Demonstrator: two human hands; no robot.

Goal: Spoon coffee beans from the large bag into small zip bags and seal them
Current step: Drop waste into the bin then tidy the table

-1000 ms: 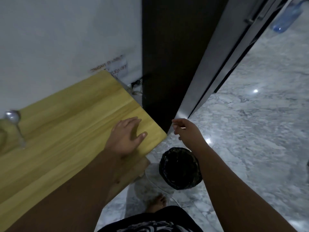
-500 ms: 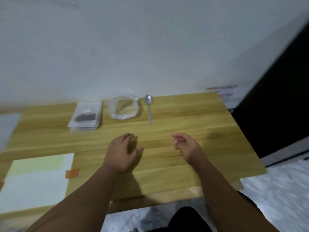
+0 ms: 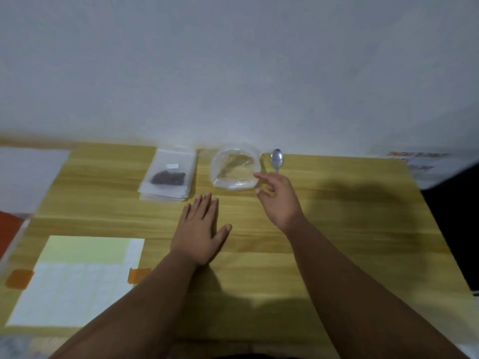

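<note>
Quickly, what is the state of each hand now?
Left hand: open, flat on the table, holding nothing.
Right hand: open, near the spoon, holding nothing.

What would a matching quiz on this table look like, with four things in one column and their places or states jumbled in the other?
1. spoon
2. stack of small zip bags
3. left hand
4. paper sheet

A. flat on the table, fingers straight
B. at the table's near left, fixed with orange tape
C. right of the clear bag, by the wall
D. left of the clear bag, top one holding dark beans

Pairs: 1-C, 2-D, 3-A, 4-B.
</note>
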